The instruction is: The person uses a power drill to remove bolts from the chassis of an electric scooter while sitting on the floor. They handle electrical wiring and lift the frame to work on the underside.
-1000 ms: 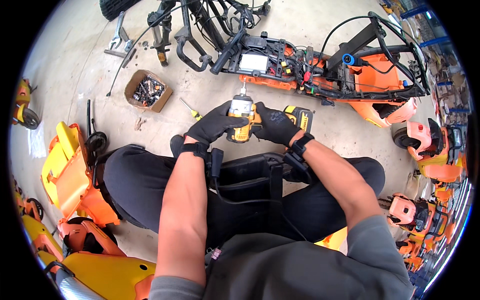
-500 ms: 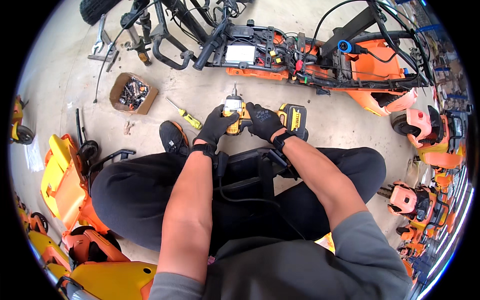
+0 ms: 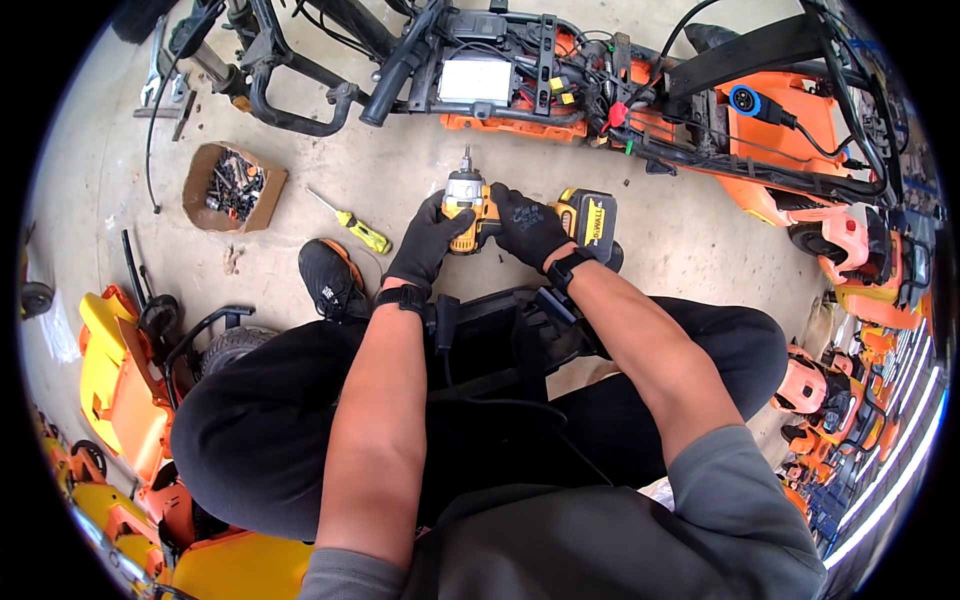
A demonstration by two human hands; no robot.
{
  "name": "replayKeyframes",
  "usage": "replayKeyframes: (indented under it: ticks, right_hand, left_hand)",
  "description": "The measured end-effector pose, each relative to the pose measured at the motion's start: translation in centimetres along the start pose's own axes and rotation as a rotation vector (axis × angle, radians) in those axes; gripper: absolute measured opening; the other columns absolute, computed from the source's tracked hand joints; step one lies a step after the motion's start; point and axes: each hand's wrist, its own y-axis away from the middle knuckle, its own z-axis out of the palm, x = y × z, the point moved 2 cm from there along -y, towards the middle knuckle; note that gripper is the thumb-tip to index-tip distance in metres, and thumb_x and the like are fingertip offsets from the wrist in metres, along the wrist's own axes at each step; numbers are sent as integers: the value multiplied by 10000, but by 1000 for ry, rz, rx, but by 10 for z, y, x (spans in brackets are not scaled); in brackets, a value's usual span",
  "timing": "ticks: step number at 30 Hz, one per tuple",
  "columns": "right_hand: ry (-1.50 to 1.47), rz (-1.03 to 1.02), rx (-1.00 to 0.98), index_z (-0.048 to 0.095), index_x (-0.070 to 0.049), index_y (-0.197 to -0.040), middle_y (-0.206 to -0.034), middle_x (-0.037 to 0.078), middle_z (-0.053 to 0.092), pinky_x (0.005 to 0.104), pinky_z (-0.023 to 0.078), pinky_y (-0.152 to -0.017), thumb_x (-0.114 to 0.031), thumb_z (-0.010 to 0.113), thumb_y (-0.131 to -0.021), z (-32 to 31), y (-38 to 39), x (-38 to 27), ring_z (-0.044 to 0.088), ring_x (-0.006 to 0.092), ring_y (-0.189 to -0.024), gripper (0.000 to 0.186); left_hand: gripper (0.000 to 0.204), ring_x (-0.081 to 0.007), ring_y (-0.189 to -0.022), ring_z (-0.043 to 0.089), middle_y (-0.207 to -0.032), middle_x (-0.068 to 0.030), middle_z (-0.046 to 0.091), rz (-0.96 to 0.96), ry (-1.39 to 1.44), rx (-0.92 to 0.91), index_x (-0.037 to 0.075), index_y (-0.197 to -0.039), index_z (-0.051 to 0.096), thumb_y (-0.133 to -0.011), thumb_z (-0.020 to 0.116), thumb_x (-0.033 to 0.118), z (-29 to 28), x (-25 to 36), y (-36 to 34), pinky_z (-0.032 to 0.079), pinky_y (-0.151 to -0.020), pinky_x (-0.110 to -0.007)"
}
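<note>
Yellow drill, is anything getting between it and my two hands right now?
Only the black gloves. The left hand and right hand both grasp the drill, and nothing else visible comes between. The screwdriver lies apart, to the left.

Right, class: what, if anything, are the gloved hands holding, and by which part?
A cordless impact driver: the left hand grips its motor housing, the right hand its handle.

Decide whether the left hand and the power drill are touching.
Touching. The head view shows the gloved left hand against the power drill, its thumb lying across the yellow body.
</note>
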Motion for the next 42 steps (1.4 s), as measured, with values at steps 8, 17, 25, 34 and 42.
replayKeyframes:
  ticks: [8,17,25,34,42]
  right_hand:
    - [0,-13,-36,421,-30,-1157,-1007,220,609,454,523,-746,-131,673,-759,3,2,3,642,387,-911,481]
    - [-31,-64,-101,383,-37,-1210,-1046,231,609,445,512,-803,-191,718,-756,-6,7,-3,622,394,-970,585]
    - [-53,-49,-97,388,-31,-1201,-1049,237,619,447,513,-805,-193,719,-755,-12,12,-10,631,391,-963,579]
    - [-59,-97,-58,390,-21,-1187,-1021,244,626,445,523,-776,-192,709,-762,-20,18,-17,636,399,-945,559]
    - [-29,-54,-53,382,-13,-1197,-1026,243,622,449,521,-774,-191,707,-751,-22,19,-16,634,401,-938,580]
  left_hand:
    - [457,-155,-878,669,-1074,-99,648,-74,43,-27,-19,-1273,493,-879,692,103,-2,3,1,580,-755,-288]
    - [444,-190,-863,682,-1050,-102,654,-220,230,-176,-17,-1250,498,-928,637,254,-6,6,17,589,-745,-305]
    - [476,-220,-912,673,-1112,-135,634,-203,330,-186,-37,-1273,479,-915,653,225,-5,7,22,596,-782,-354]
    - [485,-222,-922,666,-1114,-129,632,-193,349,-231,-31,-1278,486,-915,651,245,-5,7,26,587,-777,-349]
    - [483,-194,-885,673,-1082,-115,644,-185,240,-246,-20,-1273,491,-918,649,266,5,19,24,587,-757,-321]
